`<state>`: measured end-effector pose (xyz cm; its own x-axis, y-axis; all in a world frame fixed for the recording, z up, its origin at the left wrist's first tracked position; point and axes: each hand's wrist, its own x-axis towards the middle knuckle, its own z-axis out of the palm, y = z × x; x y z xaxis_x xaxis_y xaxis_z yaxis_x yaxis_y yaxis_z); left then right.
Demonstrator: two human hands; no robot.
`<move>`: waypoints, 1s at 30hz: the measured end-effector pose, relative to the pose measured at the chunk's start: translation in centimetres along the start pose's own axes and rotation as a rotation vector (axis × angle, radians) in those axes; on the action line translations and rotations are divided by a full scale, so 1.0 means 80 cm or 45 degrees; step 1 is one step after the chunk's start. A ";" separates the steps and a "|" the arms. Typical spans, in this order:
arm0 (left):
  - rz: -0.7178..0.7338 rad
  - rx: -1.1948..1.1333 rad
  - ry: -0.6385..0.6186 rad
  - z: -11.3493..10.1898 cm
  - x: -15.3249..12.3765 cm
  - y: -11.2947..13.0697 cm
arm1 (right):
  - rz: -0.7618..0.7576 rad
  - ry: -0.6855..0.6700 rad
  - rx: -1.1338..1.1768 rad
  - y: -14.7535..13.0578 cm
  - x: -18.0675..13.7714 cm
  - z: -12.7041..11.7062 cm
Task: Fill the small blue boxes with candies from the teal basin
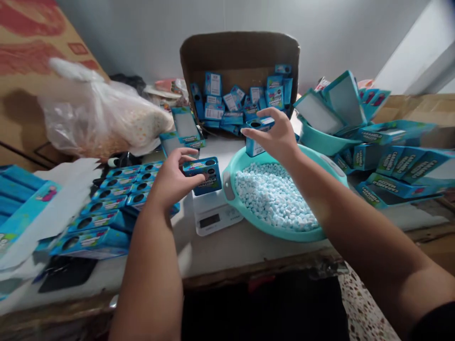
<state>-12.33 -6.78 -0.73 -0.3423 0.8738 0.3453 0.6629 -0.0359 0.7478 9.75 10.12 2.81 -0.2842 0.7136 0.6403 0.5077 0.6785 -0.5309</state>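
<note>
My left hand [174, 177] grips a small blue candy box [207, 182], thumb on its printed front and fingers behind. This box is upright over a white kitchen scale [215, 218], and whether it rests on the scale I cannot tell. My right hand [275, 135] has thumb and fingers around another small blue box [255, 146], which has a dark round opening on top. That second box is at the back rim of a turquoise bowl [232, 166]. Pale blue and white candies [273, 199] fill the bowl below my right forearm.
Behind, a tilted cardboard carton [238, 52] holds many small blue boxes. Rows of boxes with round openings [103, 213] stand to the left, near a clear plastic bag [106, 111]. Display boxes [401, 161] are piled at right beside a second turquoise bowl [325, 139].
</note>
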 end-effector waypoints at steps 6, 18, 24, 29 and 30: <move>-0.043 0.152 -0.270 -0.007 -0.001 0.003 | -0.049 -0.067 0.024 -0.004 -0.004 0.004; 0.449 0.446 0.030 -0.004 -0.008 0.017 | -0.011 -0.131 -0.001 -0.002 -0.006 0.006; 0.527 0.483 -0.049 -0.005 -0.009 0.021 | 0.015 -0.137 -0.017 -0.004 -0.009 0.011; 0.576 0.488 -0.039 -0.009 -0.012 0.028 | -0.016 -0.155 -0.030 -0.009 -0.011 0.011; 0.583 0.494 -0.042 -0.009 -0.013 0.028 | -0.018 -0.154 -0.027 -0.010 -0.011 0.011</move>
<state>-10.95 -8.09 1.01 0.0523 0.8262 0.5609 0.9347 -0.2382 0.2638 8.92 9.12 2.19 -0.3871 0.7207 0.5751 0.5199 0.6857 -0.5094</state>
